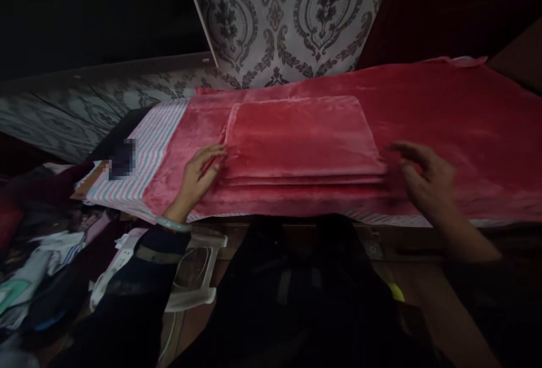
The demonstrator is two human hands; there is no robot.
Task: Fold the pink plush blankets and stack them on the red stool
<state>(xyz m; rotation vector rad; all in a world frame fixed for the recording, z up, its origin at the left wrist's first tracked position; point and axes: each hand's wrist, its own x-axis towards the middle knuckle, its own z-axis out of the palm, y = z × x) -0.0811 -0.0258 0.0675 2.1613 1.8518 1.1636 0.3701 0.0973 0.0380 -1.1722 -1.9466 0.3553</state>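
Observation:
A folded red plush cloth (296,136) lies in a neat rectangle, its layers showing along the front edge. Beneath it a larger red plush cover (444,108) is spread over a long surface. My left hand (201,173) is at the folded cloth's left edge, thumb and fingers apart; its fingertips seem to touch the edge. Off the right edge, with a small gap, hovers my right hand (429,179), fingers curved and apart, holding nothing. Slight blur softens both hands.
A striped cloth (154,136) shows at the left end, with a dark pixelated item (122,159) on it. Clothes (55,255) are heaped at lower left, near a white plastic stool (199,266). A large dark screen (101,12) stands behind, against patterned wallpaper (275,23).

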